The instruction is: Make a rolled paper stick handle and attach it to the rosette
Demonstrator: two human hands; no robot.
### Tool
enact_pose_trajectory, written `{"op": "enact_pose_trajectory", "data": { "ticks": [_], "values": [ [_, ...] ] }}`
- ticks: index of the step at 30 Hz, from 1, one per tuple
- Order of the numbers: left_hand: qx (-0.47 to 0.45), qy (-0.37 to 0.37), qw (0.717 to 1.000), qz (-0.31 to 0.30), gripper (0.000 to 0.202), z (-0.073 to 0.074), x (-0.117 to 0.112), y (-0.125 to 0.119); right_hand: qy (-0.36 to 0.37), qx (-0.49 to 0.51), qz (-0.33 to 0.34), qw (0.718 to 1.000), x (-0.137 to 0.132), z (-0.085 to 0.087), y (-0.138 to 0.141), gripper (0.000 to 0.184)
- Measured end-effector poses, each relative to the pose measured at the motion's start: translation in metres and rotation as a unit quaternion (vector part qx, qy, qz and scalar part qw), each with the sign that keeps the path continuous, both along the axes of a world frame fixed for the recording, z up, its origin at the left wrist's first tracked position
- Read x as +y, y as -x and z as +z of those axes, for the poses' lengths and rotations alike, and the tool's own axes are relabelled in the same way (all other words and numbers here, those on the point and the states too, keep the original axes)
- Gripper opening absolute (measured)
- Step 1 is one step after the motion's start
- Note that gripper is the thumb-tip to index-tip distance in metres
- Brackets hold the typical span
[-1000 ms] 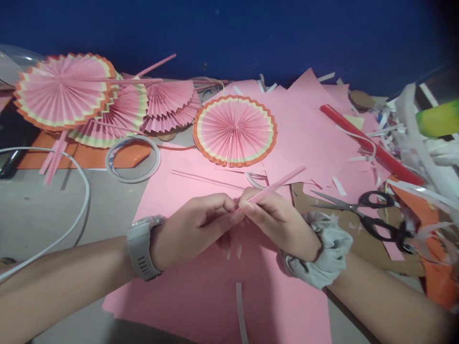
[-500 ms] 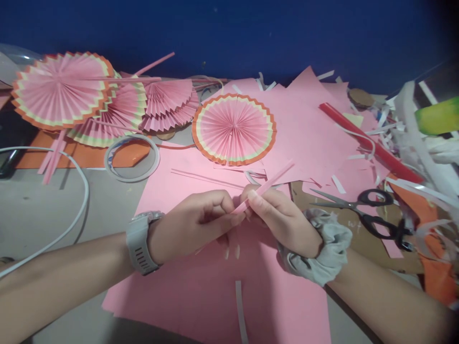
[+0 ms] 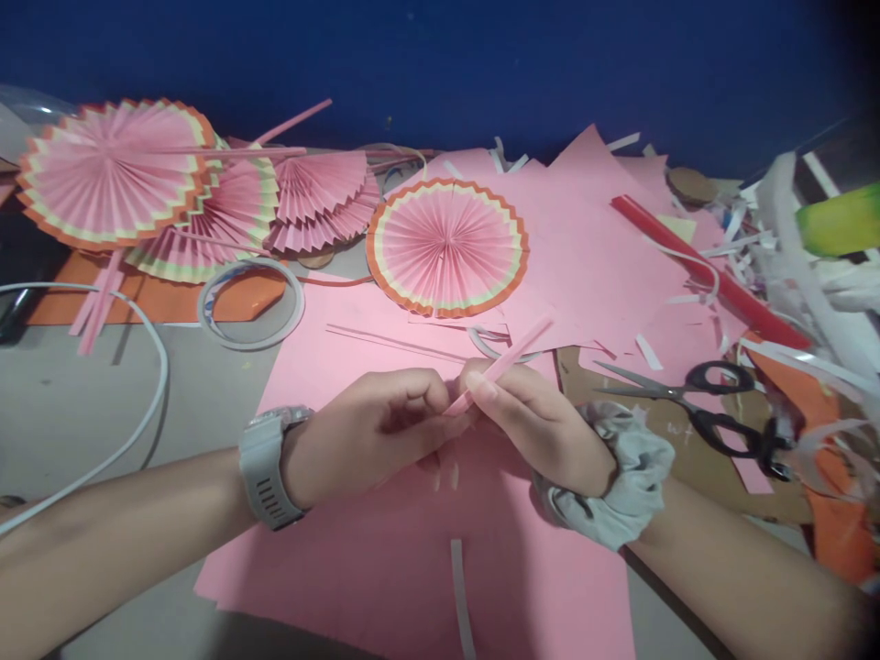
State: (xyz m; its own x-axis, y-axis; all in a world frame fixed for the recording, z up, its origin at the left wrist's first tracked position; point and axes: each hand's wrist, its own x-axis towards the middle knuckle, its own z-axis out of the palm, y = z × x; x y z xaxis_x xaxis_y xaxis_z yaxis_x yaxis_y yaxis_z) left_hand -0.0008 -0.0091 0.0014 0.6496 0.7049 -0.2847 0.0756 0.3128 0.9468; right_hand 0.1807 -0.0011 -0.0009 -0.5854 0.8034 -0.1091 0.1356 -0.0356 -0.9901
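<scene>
A narrow pink paper strip (image 3: pixel 517 351) slants up to the right between both hands. My left hand (image 3: pixel 385 422) pinches its lower end between thumb and curled fingers. Higher on the strip, my right hand (image 3: pixel 533 417) presses it with the thumb against the fingers. The strip's lowest part is hidden by my left fingers. Beneath the hands lie large pink paper sheets (image 3: pixel 330 559), with a short white strip (image 3: pixel 459 587) on top near the front. Just beyond the hands rests a round pleated paper fan (image 3: pixel 448 246), pink with pale yellow and orange edging.
More pleated fans (image 3: pixel 114 174) are heaped at the back left, near a roll of tape (image 3: pixel 295 307). Black-handled scissors (image 3: pixel 687 394) lie open on brown cardboard (image 3: pixel 666 467) at right. A red strip (image 3: pixel 715 275) and paper scraps crowd the right. A white cable (image 3: pixel 161 367) curves at left.
The upper end of the pink strip has shifted slightly down and left. My right thumb has slid a little left along it. Both hands keep hold of the strip.
</scene>
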Motion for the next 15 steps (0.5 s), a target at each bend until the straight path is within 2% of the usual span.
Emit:
{"op": "enact_pose_trajectory", "data": {
  "ticks": [4, 10, 15],
  "values": [
    [-0.001, 0.015, 1.0, -0.007, 0.024, 0.0021, 0.0014, -0.0003, -0.014, -0.01, -0.012, 1.0, 0.0013, 0.0015, -0.0009, 0.039],
    [0.012, -0.008, 1.0, 0.004, 0.02, 0.0027, -0.0005, -0.0004, -0.007, 0.01, 0.034, 0.999, 0.0017, 0.0021, 0.0017, 0.044],
    [0.022, -0.019, 0.999, -0.016, 0.024, 0.0011, -0.0011, 0.0003, 0.035, 0.041, 0.047, 0.997, -0.0023, 0.0025, 0.004, 0.041]
  ]
}}
